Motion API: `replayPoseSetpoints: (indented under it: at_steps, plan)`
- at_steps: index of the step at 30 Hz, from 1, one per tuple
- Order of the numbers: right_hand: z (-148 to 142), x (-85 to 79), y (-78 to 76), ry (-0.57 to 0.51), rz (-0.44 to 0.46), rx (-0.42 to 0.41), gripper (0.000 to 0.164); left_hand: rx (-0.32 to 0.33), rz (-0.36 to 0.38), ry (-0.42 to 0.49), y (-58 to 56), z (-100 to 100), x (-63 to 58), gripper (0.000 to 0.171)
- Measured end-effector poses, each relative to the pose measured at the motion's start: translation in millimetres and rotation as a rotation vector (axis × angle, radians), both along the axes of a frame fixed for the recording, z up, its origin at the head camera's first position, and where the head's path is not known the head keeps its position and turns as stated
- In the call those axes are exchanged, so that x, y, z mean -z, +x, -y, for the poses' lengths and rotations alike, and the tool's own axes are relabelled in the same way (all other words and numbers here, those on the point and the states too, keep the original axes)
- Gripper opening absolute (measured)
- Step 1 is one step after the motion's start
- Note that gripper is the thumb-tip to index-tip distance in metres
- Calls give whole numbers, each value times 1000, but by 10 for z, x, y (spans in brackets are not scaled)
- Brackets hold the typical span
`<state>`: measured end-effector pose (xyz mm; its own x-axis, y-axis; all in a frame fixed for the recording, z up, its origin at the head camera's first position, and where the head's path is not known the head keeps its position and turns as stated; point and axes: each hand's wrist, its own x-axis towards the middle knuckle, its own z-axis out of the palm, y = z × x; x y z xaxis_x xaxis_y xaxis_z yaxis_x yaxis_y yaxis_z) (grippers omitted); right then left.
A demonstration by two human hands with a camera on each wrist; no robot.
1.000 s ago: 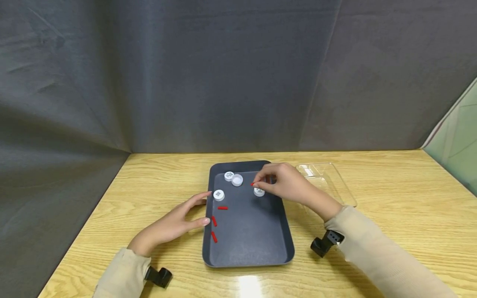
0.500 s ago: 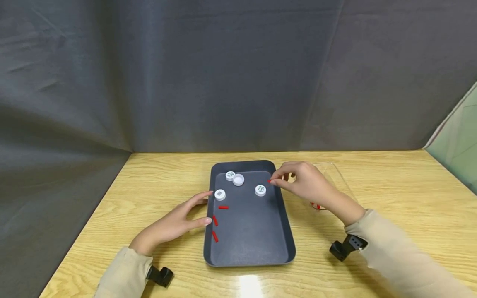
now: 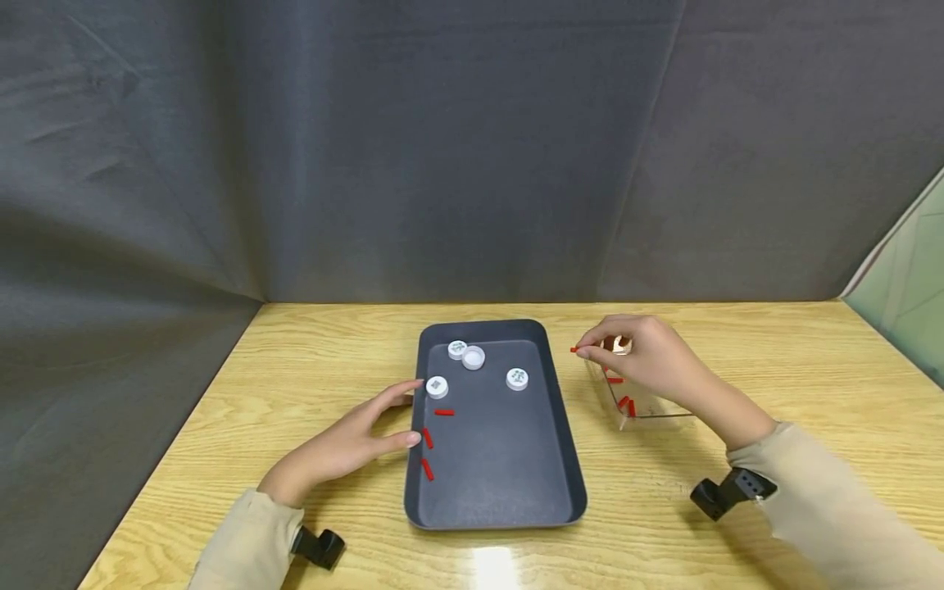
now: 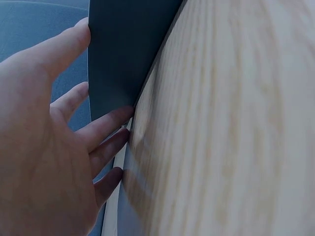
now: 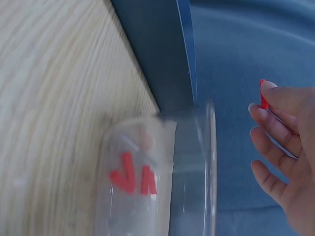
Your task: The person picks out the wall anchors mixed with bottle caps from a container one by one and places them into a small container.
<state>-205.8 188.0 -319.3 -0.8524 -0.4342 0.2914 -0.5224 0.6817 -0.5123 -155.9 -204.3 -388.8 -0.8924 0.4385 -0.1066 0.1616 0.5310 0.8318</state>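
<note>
My right hand (image 3: 649, 356) pinches a small red stick (image 3: 574, 350) between thumb and fingertips, just past the tray's right rim and above the left side of a clear plastic box (image 3: 659, 416). Several similar red sticks (image 5: 129, 167) lie in that box in the right wrist view. My left hand (image 3: 347, 447) touches the left rim of the dark grey tray (image 3: 501, 475) with its fingers spread. Within the tray, three red sticks (image 3: 445, 412) lie near the left hand, one crosswise and two slanting along the left side.
Several round white caps are in the tray: one (image 3: 517, 378) at right, one (image 3: 437, 388) near the left rim, and two together at the back, a printed one (image 3: 458, 350) and a hollow-side-up one (image 3: 474, 358). A dark curtain (image 3: 472, 147) hangs behind the wooden table (image 3: 332, 344).
The right hand, pinching the red stick, has moved right from over the tray's right-hand cap to the clear box, past the tray's rim. The left hand has stayed in place at the tray's left rim.
</note>
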Motion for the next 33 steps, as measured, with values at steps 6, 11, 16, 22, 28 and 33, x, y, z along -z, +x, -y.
replayPoseSetpoints:
  at_steps: [6,11,16,22,28,33]
  plan:
    - [-182,31,-19,27,-53,22,7,-3,4,-3,-1,-2,-4,70]
    - [-307,60,-27,75,-106,39,7,-1,2,-8,0,-2,-6,70]
    - [-399,102,-34,109,-89,80,6,6,3,2,2,2,-9,70]
    - [-475,158,-63,118,-120,81,8,7,8,12,1,7,-12,71]
    - [-522,188,-93,125,-77,95,9,6,8,14,6,7,-15,71]
    - [-560,176,-101,114,-64,109,12,5,9,17,5,7,-9,71]
